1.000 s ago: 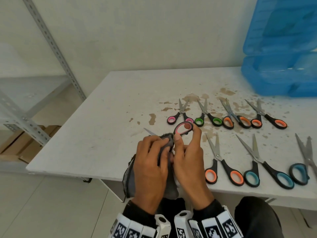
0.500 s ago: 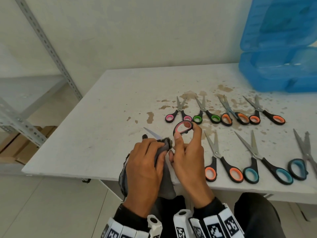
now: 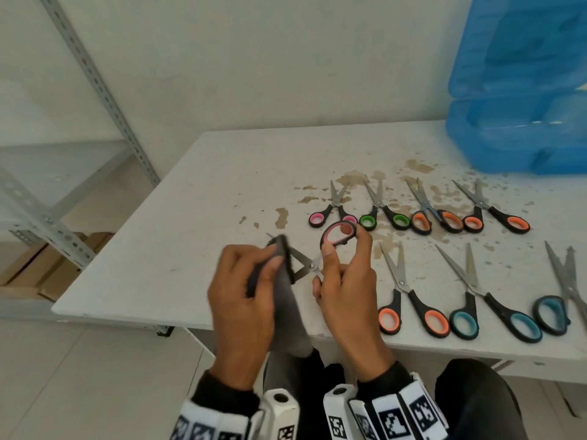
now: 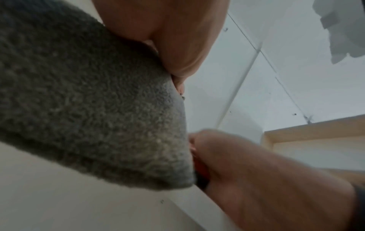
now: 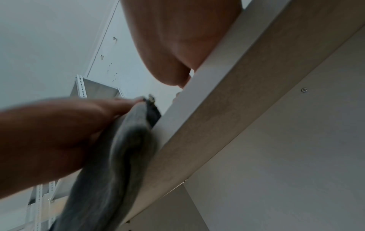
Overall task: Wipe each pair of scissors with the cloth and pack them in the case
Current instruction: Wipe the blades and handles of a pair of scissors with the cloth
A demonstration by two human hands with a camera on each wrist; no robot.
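head view, cloth [image 3: 283, 300] hides scissors [image 3: 337, 234] blade tips

The head view looks forward and down from above at the tabletop [image 3: 222, 192]. Each wrist view sits very near its own grip below the tabletop's edge, facing upward. All three share the grey cloth [image 3: 287, 312] [image 4: 88, 101] [image 5: 118, 156], and each wrist view catches the opposite hand.
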